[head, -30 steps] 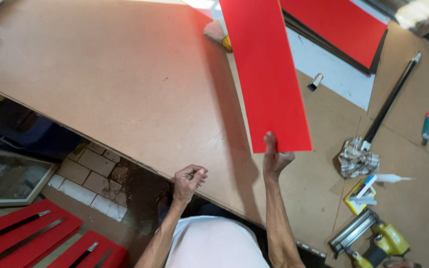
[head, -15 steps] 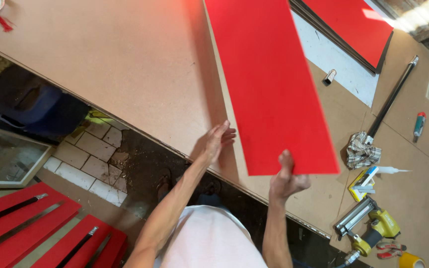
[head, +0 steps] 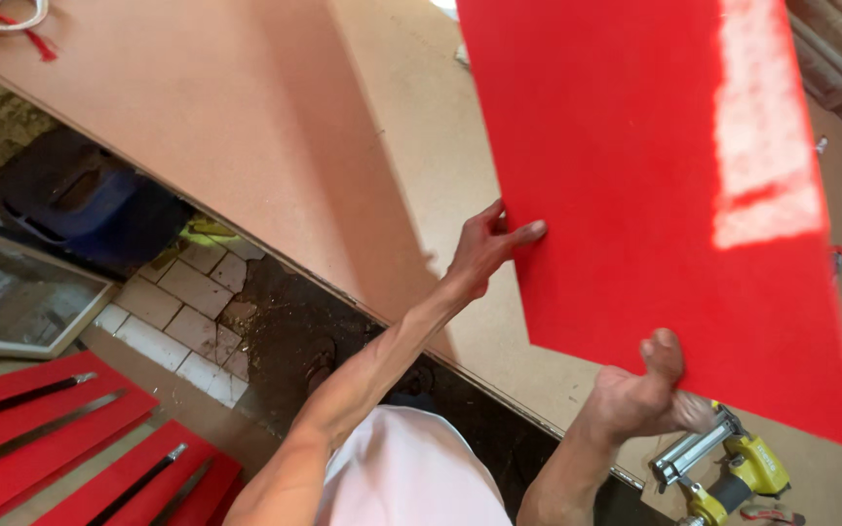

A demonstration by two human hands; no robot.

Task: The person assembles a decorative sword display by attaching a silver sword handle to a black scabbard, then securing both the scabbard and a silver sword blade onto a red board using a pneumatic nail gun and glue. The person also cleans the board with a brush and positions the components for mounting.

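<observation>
A long red board (head: 655, 166) is lifted off the brown worktable (head: 246, 127) and fills the upper right of the view. My left hand (head: 487, 245) grips its left edge, thumb laid on the red face. My right hand (head: 647, 394) clamps the near bottom edge, thumb on top and fingers underneath. The board tilts toward me and hides most of the table's right side.
A yellow nail gun (head: 733, 468) lies on the table just right of my right hand. Red panels with dark metal strips (head: 41, 438) lie on the floor at lower left. A blue container (head: 80, 195) and a framed pane (head: 12, 292) sit under the table's edge.
The red board has risen off the table and come much closer. My left hand moved from the table edge onto the board's left edge; my right hand kept its hold.
</observation>
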